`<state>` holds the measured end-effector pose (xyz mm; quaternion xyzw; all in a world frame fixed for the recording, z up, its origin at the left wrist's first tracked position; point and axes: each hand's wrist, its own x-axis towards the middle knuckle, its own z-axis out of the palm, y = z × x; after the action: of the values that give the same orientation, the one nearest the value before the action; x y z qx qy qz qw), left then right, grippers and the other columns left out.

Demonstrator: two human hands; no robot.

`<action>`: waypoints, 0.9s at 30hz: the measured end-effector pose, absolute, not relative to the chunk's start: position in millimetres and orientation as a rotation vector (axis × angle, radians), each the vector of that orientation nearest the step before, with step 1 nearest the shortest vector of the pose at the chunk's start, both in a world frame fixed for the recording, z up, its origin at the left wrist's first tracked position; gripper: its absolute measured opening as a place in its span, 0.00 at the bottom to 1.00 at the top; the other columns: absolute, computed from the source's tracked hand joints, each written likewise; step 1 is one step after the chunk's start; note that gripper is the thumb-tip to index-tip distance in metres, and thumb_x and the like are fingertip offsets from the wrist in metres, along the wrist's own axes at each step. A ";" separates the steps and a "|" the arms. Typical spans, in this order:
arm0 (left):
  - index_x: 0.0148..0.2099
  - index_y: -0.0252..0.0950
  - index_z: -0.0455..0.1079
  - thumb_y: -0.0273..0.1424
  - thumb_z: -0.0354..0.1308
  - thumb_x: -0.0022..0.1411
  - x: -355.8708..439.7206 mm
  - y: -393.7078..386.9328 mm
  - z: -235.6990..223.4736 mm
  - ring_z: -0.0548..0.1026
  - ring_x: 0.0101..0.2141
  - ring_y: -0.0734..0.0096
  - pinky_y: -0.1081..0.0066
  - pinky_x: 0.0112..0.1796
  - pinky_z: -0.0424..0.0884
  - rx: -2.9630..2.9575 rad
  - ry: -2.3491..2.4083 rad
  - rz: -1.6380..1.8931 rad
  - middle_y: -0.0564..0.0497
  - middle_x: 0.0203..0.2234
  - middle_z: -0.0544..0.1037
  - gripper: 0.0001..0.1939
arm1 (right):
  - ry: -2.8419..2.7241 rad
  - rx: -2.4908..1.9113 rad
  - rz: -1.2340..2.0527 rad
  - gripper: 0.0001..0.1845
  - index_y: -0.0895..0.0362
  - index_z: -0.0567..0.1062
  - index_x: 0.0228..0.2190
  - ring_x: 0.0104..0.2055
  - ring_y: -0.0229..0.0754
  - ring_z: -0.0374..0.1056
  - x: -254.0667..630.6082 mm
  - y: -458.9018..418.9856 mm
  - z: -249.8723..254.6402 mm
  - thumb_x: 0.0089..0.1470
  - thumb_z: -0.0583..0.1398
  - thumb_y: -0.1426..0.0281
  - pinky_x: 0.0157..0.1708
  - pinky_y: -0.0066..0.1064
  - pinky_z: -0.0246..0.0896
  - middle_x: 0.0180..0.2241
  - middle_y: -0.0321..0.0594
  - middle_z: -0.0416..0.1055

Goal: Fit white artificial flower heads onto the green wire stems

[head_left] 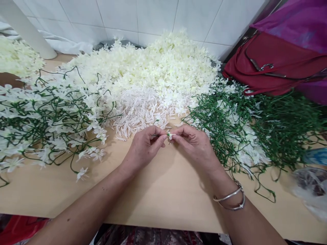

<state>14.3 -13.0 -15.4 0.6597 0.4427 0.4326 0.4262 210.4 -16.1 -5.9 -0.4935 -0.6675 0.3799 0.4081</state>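
My left hand [144,146] and my right hand [196,146] meet over the wooden table [173,200], fingertips almost touching. Between them is a small artificial flower [170,136] with white petals and a bit of green stem. My left thumb and forefinger pinch its green end, while my right fingertips grip the white part; the fingers partly cover it. Just beyond the hands lies a heap of thin white stamens [140,110], backed by a large mound of cream petals [176,64]. Green stems [214,112] are piled to the right, and stemmed white flowers [51,115] to the left.
A red handbag [283,64] and a purple bag [298,23] sit at the back right. Near the right edge is a clear plastic bag [311,190]. A white pipe [28,30] rises at the back left before the tiled wall [155,17].
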 end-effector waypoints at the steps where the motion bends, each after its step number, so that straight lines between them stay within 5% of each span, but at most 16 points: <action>1: 0.39 0.35 0.74 0.33 0.61 0.67 14.3 -13.2 -15.7 0.81 0.27 0.73 0.76 0.30 0.75 1.654 1.106 1.078 0.51 0.30 0.83 0.06 | -1.674 -1.240 0.974 0.05 0.55 0.80 0.34 0.31 0.40 0.74 209.2 -16.5 -6.6 0.61 0.64 0.68 0.35 0.33 0.68 0.30 0.37 0.80; 18: 0.37 0.37 0.73 0.31 0.60 0.69 12.2 -13.1 -20.0 0.80 0.28 0.72 0.73 0.33 0.72 1.842 1.150 1.055 0.53 0.27 0.81 0.05 | -1.530 -1.184 1.132 0.08 0.56 0.76 0.31 0.31 0.40 0.73 198.1 -18.9 -15.3 0.61 0.64 0.66 0.35 0.32 0.67 0.28 0.37 0.77; 27: 0.46 0.35 0.73 0.34 0.60 0.69 14.0 -16.7 -12.6 0.82 0.32 0.72 0.73 0.36 0.76 1.575 1.095 1.249 0.50 0.35 0.80 0.08 | -1.422 -1.090 1.036 0.12 0.55 0.75 0.40 0.38 0.40 0.75 201.8 -12.5 -5.8 0.60 0.65 0.61 0.44 0.35 0.72 0.37 0.40 0.78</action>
<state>14.0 -16.7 -12.6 0.6266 0.4356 0.4967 0.4133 201.8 -12.5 -5.8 -0.4527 -0.5908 0.4305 0.5106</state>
